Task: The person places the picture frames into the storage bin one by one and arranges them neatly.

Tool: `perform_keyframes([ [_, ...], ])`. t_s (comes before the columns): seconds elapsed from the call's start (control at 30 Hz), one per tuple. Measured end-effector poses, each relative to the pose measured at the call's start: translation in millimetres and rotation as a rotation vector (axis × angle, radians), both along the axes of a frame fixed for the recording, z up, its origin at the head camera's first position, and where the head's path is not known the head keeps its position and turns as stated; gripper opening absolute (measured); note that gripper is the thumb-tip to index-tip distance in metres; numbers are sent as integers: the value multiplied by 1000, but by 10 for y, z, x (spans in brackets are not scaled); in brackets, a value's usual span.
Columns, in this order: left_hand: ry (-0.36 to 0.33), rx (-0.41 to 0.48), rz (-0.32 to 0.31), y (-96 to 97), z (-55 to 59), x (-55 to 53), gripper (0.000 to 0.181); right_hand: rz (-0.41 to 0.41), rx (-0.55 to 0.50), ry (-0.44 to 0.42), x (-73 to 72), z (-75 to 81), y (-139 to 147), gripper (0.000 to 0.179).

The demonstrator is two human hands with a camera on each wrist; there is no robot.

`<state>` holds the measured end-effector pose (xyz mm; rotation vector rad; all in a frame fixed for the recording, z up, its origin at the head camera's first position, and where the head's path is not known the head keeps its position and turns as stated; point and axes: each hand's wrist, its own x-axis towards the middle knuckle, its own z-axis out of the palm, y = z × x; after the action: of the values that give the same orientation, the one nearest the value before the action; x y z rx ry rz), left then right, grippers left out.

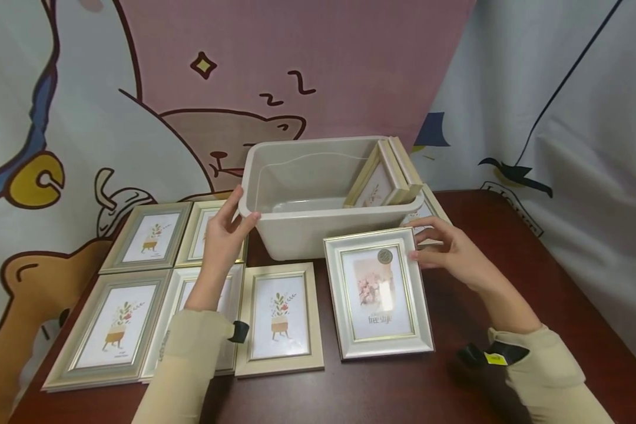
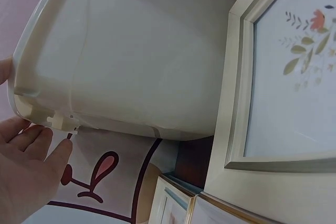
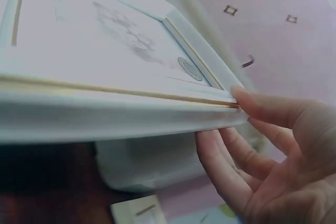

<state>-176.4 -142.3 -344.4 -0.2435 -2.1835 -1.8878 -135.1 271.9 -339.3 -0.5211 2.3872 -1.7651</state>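
A cartoon-printed cloth hangs behind a dark red worktop where picture frames lie flat in rows. The left hand curls its fingers over the near-left corner of a pale plastic tub, probably to steady it. The right hand pinches the top right corner of a white frame, thumb on top and fingers underneath, tipping that edge up beside the tub. Two frames already lean inside the tub's right end. Another frame behind the right hand is mostly hidden.
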Motion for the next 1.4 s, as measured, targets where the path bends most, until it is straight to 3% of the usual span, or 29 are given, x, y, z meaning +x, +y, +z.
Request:
perform_keyframes([
  [0.2,0,1,2,2,17,-3,64,-15,-44,147,80,258,59,49],
  [0.53,-12,-7,0,6,21,5,64,80,-257,275,166,706,123,60],
  [0.67,-12,-13,4,-1,19,5,64,55,-366,299,166,873,94,61],
  [0.87,-4,-6,5,8,24,-5,63,-32,-634,353,129,1105,-7,57],
  [1.07,-14,-7,2,8,5,-6,64,-150,-791,404,23,1255,-121,54],
  [1.2,-25,-7,6,6,4,3,64,-275,-817,486,-74,1267,-234,53],
  [1.4,-22,-4,14,9,8,10,64,-438,-756,632,-269,1181,-392,52],
])
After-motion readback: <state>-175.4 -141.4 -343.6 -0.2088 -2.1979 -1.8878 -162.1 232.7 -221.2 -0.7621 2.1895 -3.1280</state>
